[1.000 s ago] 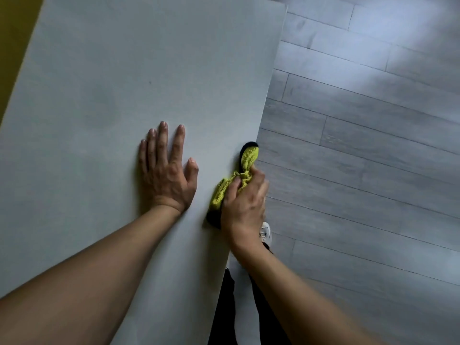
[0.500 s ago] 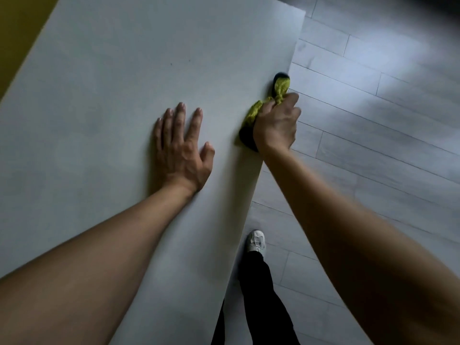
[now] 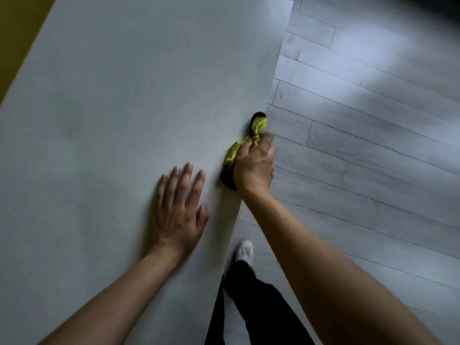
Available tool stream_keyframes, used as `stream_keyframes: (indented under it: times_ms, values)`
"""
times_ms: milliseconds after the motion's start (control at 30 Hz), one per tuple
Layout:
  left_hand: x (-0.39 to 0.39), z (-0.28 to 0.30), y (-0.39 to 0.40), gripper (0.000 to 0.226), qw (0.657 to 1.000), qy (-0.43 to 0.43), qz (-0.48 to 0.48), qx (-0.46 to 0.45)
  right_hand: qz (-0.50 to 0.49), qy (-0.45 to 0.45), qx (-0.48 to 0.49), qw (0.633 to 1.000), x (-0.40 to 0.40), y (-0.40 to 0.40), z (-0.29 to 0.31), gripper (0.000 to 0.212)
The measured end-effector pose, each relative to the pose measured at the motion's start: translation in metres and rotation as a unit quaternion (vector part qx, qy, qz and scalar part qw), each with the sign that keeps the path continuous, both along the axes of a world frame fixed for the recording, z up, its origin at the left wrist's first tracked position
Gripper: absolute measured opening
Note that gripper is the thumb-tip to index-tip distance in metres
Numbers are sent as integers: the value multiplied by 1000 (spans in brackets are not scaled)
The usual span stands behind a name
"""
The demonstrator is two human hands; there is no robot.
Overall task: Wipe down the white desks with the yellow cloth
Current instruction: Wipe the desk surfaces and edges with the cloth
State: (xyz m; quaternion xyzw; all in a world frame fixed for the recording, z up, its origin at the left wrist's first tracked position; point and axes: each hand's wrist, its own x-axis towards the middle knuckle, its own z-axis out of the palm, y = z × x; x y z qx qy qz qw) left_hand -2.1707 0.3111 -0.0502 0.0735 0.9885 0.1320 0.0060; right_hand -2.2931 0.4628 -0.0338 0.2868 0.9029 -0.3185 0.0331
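White desk (image 3: pixel 124 108), head view. Left hand (image 3: pixel 178 212) lies flat on the desktop near its right edge, fingers straight and spread. Just beside it, right hand (image 3: pixel 254 168) grips the bunched yellow cloth (image 3: pixel 257 127) against that right edge. Grey plank floor (image 3: pixel 361 158) beyond.

Office-like room: white desk (image 3: pixel 119 115) (bare), grey plank floor (image 3: pixel 361 150)

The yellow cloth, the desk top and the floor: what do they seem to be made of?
Yellow cloth: soft knitted or microfibre fabric, judging by its nubbly, crumpled surface, with a black part; the right hand bunches it. White desk: smooth matt board, probably laminate, with no visible grain. Floor: grey wood-look planks with seams and faint grain; whether wood or vinyl is unclear.
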Motion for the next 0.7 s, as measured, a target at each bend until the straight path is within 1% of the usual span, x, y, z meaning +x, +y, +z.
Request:
stream_keyframes:
  times_ms: [67,167,267,367,500,600,700]
  values:
    - [45,0,-13,63,1000,-1,-9,-8,-10,-5,4,1000,-28,4,2,40]
    - [101,6,-26,65,999,-26,-22,-13,-12,-9,17,1000,-80,12,6,43]
    - [119,9,-29,64,999,-33,-25,-14,-16,-7,25,1000,-111,20,3,43]
    - [116,10,-27,65,999,-28,-22,-16,-17,1,19,1000,-115,25,-1,42]
    - [118,10,-26,65,999,-20,-18,-18,-9,12,2,1000,-80,18,1,44]
    - [117,8,-25,65,1000,-11,-15,-20,1,22,-16,1000,-12,6,0,43]
    - [119,8,-24,65,1000,-10,-14,-26,3,26,-44,999,75,-13,-1,40]
